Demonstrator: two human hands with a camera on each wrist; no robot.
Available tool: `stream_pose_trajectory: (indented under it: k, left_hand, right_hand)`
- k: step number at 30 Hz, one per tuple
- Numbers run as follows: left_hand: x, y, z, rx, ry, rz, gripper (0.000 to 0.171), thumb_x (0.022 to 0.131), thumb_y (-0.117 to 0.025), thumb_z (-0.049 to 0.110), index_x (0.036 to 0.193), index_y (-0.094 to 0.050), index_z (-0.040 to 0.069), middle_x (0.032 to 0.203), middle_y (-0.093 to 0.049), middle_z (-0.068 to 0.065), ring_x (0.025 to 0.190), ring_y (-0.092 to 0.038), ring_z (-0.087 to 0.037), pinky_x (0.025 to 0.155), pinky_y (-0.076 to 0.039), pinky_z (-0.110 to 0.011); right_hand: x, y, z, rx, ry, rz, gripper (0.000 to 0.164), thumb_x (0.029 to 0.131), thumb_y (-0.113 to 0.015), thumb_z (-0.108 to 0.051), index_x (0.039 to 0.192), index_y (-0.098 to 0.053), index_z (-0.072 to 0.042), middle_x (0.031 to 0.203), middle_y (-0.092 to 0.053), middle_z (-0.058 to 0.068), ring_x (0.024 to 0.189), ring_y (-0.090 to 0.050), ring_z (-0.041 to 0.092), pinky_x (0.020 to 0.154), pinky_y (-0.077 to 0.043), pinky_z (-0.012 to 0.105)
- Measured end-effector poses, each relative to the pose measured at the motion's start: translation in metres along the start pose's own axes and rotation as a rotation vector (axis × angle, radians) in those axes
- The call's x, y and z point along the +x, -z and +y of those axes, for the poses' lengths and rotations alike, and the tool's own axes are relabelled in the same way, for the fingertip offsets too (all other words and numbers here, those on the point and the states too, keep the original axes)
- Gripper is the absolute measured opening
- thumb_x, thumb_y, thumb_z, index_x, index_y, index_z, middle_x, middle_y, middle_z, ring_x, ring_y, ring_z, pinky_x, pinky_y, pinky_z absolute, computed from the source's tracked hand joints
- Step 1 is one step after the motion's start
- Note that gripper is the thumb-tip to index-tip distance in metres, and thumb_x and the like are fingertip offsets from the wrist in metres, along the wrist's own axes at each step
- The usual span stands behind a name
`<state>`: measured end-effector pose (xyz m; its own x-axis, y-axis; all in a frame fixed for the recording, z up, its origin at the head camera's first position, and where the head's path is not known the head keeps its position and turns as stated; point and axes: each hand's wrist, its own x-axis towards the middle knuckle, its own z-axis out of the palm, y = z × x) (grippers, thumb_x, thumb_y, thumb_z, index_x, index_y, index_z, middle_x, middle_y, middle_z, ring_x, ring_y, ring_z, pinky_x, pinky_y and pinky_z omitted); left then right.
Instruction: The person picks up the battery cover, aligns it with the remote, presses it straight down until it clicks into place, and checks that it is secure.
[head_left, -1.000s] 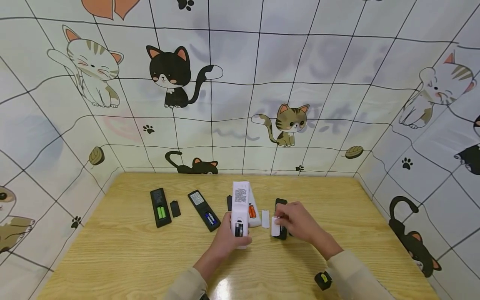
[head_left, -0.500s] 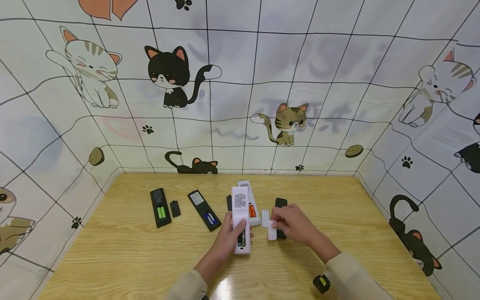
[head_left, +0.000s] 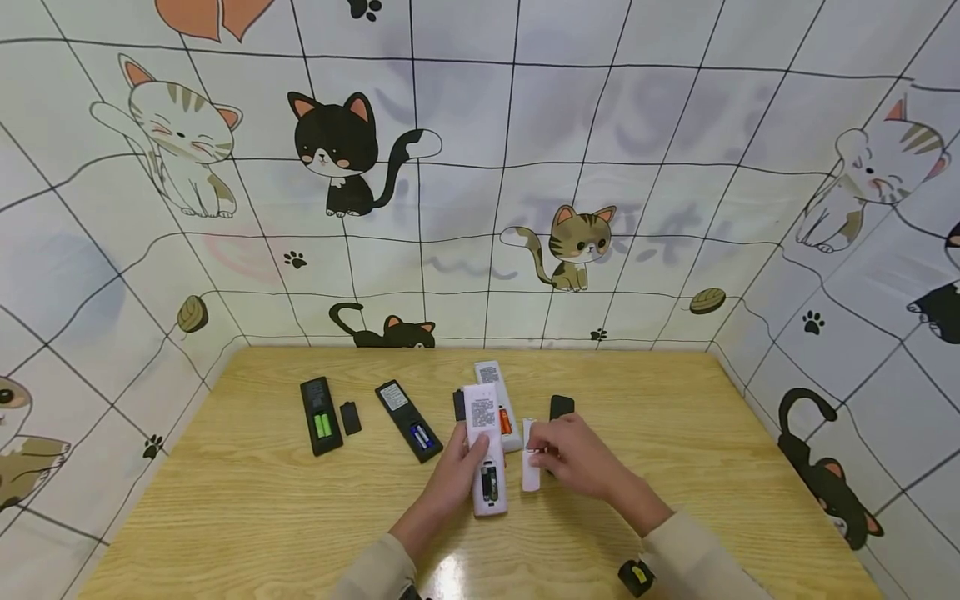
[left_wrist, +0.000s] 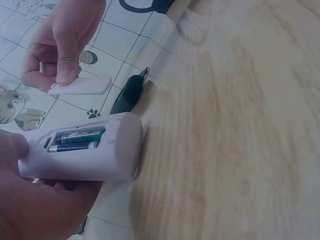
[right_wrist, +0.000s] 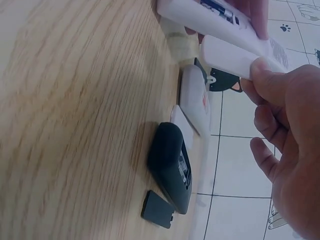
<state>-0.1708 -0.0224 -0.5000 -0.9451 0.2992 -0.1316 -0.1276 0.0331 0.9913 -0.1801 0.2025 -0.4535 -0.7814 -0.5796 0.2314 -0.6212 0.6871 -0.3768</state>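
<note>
My left hand (head_left: pixel 452 473) grips a white remote control (head_left: pixel 486 442), back side up, thumb along its side. Its battery compartment is uncovered, and in the left wrist view two batteries (left_wrist: pixel 77 141) lie inside, one green and one dark. Between thumb and fingers my right hand (head_left: pixel 581 458) pinches a white battery cover (head_left: pixel 531 475), held just right of the remote. In the right wrist view the cover (right_wrist: pixel 227 57) overlaps the remote's side. Beneath the right hand lies a black remote (head_left: pixel 562 406), mostly hidden in the head view, with its compartment uncovered in the right wrist view.
Behind the held remote lies another white remote (head_left: pixel 510 429) with orange batteries. Two black remotes, one with green batteries (head_left: pixel 321 417) and one with blue (head_left: pixel 408 421), lie to the left. A black cover (head_left: pixel 350 417) sits between them. A small black-and-yellow object (head_left: pixel 637 577) is beside the right sleeve.
My right hand has carried the white cover left, toward the held remote. The remote has come down nearer me and tilted, and my left thumb has moved up from its lower end.
</note>
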Motion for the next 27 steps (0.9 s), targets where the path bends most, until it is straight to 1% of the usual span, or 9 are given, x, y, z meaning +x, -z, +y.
stream_pose_trajectory:
  k: [3, 7, 9, 14, 17, 22, 27]
  left_hand:
    - [0.004, 0.001, 0.001, 0.024, -0.031, 0.037, 0.046, 0.102, -0.047, 0.040, 0.143, -0.041, 0.020, 0.131, -0.061, -0.013, 0.108, -0.062, -0.018, 0.092, -0.051, -0.035]
    - [0.009, 0.006, 0.002, 0.017, -0.068, 0.076, 0.042, 0.099, -0.057, 0.028, 0.138, -0.049, 0.014, 0.128, -0.063, -0.014, 0.109, -0.063, -0.018, 0.092, -0.052, -0.034]
    - [0.010, 0.008, 0.003, 0.011, -0.067, 0.078, 0.043, 0.098, -0.060, 0.026, 0.137, -0.050, 0.014, 0.126, -0.065, -0.015, 0.107, -0.065, -0.018, 0.091, -0.053, -0.032]
    - [0.011, 0.012, 0.006, -0.008, -0.061, 0.047, 0.044, 0.097, -0.061, 0.024, 0.138, -0.050, 0.015, 0.125, -0.066, -0.018, 0.104, -0.067, -0.019, 0.088, -0.053, -0.032]
    - [0.012, 0.012, 0.008, -0.022, -0.053, 0.030, 0.045, 0.097, -0.060, 0.024, 0.141, -0.049, 0.014, 0.125, -0.065, -0.020, 0.102, -0.067, -0.019, 0.087, -0.054, -0.032]
    - [0.012, 0.012, 0.009, -0.052, -0.038, 0.019, 0.047, 0.098, -0.058, 0.024, 0.143, -0.048, 0.013, 0.126, -0.064, -0.021, 0.102, -0.068, -0.018, 0.086, -0.054, -0.033]
    - [0.013, 0.012, 0.009, -0.075, -0.040, -0.002, 0.046, 0.098, -0.058, 0.021, 0.142, -0.047, 0.011, 0.127, -0.063, -0.022, 0.102, -0.067, -0.018, 0.085, -0.054, -0.032]
  right_hand:
    - [0.000, -0.002, -0.003, 0.015, 0.014, 0.012, 0.017, 0.086, -0.073, -0.024, 0.082, -0.057, -0.027, 0.071, -0.055, -0.022, 0.065, -0.045, -0.005, 0.085, -0.038, 0.037]
    - [0.001, -0.004, -0.008, 0.016, 0.026, 0.026, 0.017, 0.085, -0.073, -0.024, 0.082, -0.057, -0.028, 0.070, -0.053, -0.023, 0.064, -0.044, -0.005, 0.086, -0.037, 0.037]
    - [0.002, -0.004, -0.013, 0.009, 0.027, 0.033, 0.017, 0.086, -0.073, -0.025, 0.082, -0.057, -0.029, 0.070, -0.053, -0.023, 0.064, -0.044, -0.005, 0.088, -0.039, 0.038]
    - [0.006, -0.004, -0.026, -0.021, 0.025, 0.047, 0.014, 0.086, -0.073, -0.025, 0.084, -0.059, -0.027, 0.073, -0.055, -0.022, 0.066, -0.045, -0.006, 0.091, -0.041, 0.040]
    - [0.009, -0.005, -0.033, -0.046, 0.034, 0.070, 0.014, 0.085, -0.074, -0.025, 0.084, -0.060, -0.025, 0.072, -0.056, -0.020, 0.065, -0.044, -0.006, 0.088, -0.041, 0.037]
    - [0.015, -0.009, -0.043, -0.096, 0.075, 0.117, 0.018, 0.083, -0.076, -0.025, 0.082, -0.057, -0.024, 0.071, -0.058, -0.018, 0.064, -0.045, -0.004, 0.085, -0.041, 0.034]
    - [0.019, -0.014, -0.049, -0.135, 0.049, 0.104, 0.020, 0.083, -0.075, -0.027, 0.081, -0.055, -0.025, 0.073, -0.060, -0.018, 0.067, -0.049, -0.004, 0.087, -0.042, 0.034]
